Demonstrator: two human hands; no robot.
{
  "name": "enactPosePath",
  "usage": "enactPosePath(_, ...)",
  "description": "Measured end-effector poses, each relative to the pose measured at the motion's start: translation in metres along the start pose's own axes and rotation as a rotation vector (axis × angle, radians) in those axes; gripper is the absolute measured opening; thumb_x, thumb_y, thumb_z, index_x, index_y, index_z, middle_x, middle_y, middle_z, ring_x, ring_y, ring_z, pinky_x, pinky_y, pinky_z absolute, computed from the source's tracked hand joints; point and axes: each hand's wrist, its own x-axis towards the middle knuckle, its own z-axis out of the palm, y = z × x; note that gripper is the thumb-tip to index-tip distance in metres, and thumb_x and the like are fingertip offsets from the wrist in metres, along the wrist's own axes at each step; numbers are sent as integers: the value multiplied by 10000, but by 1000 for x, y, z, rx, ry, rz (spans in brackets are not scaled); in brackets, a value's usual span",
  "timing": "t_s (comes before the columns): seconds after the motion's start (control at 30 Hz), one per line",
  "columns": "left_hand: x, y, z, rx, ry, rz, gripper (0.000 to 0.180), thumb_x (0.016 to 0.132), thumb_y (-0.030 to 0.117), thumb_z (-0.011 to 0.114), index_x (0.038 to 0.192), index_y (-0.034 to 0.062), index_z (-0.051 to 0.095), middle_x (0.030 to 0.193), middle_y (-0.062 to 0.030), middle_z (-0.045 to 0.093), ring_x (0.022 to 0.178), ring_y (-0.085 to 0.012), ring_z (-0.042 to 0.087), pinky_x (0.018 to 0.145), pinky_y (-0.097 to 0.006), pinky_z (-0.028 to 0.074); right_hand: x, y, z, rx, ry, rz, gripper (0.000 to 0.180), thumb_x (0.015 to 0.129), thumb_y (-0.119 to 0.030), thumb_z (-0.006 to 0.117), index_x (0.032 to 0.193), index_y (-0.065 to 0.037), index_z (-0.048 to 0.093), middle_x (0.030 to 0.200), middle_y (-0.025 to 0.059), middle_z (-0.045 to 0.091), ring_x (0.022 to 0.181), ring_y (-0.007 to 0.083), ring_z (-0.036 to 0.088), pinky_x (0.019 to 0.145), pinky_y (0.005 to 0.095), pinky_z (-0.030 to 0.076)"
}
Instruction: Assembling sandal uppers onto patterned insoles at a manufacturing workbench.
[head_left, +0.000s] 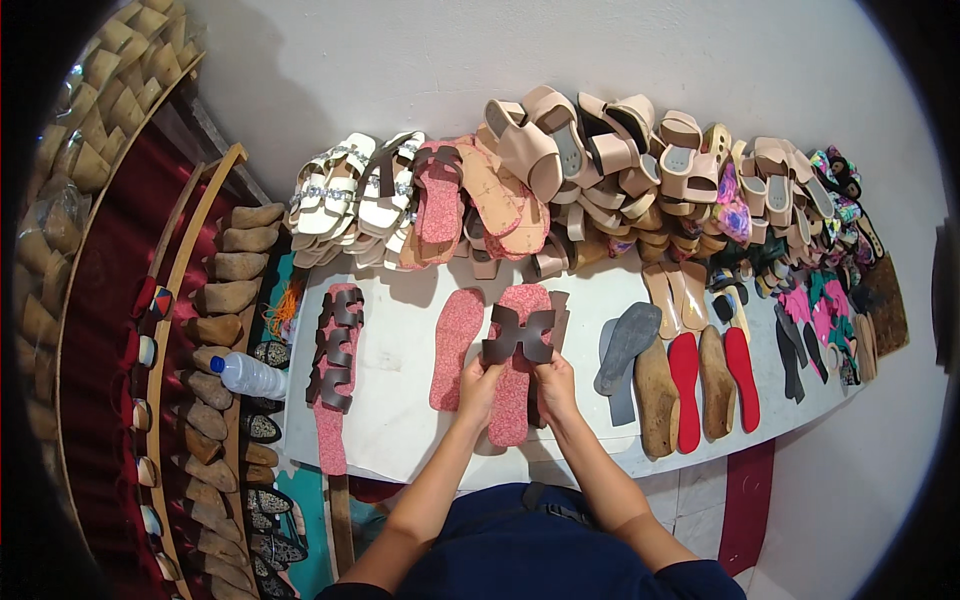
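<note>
Between my two hands is a dark brown H-shaped sandal strap [520, 337] in front of a pink speckled insole [510, 425]. My left hand [479, 392] is closed on the strap's left lower end, and my right hand [556, 390] pinches the right one. Whether the insole lies on the table or is lifted, I cannot tell. Part of another dark piece [559, 308] shows behind its right edge. Left of it lies a second pink insole [459, 340]. Farther left, several brown straps [338, 345] lie in an overlapping row over a pink insole [330, 440].
The white table [400, 440] holds wooden shoe lasts [657, 400], red insoles [685, 385] and grey sole pieces [630, 345] at right. Piled sandals [560, 150] line the wall. A plastic bottle [250, 376] stands beside racks of lasts [225, 297] at left.
</note>
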Motion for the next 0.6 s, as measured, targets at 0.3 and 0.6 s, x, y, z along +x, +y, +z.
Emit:
enactPosePath(0.3, 2, -1, -8, -84, 51, -37, 158, 776, 50, 518, 931, 24, 535, 908, -22, 550, 825, -80, 500, 743, -227, 385, -2, 1, 2, -12, -7, -40, 168, 798, -88, 526, 938, 1, 551, 908, 44, 570, 821, 112, 524, 768, 240, 390)
enactPosePath(0.6, 1, 9, -7, -159, 1, -67, 175, 800, 78, 499, 966, 28, 529, 925, -32, 550, 869, -106, 503, 789, -262, 389, -10, -12, 11, -485, 130, -382, 201, 804, -38, 467, 983, 40, 513, 889, 75, 566, 774, 99, 517, 650, 208, 410)
